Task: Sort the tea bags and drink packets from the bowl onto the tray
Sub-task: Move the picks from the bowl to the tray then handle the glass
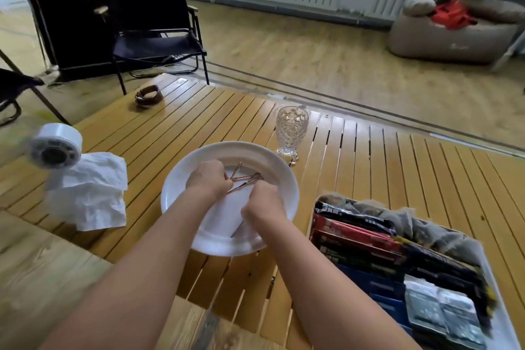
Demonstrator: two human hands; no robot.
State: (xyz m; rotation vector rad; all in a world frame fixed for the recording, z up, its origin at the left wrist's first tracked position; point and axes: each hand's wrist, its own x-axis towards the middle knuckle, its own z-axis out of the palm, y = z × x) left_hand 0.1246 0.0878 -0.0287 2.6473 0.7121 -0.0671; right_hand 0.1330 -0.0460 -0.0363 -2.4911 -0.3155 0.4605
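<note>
A white bowl (199, 224) sits on the slatted wooden table in front of me. Inside it lie several thin copper-coloured sticks (247, 178). My left hand (208, 179) is in the bowl, fingers curled, pinching the near ends of the sticks. My right hand (262, 202) is beside it, fingers curled down onto the sticks; its fingertips are hidden. At the lower right stands a white tray (501, 318) packed with rows of red, black and blue drink packets (366, 239), silver packets (443, 310) and grey tea bags (420, 224).
A cut-glass goblet (291, 131) stands just behind the bowl. A roll of clear wrap (55, 145) and crumpled white paper (91, 190) lie at the left. A brown strap (149, 94) rests at the table's far end. A black folding chair (156, 42) stands beyond.
</note>
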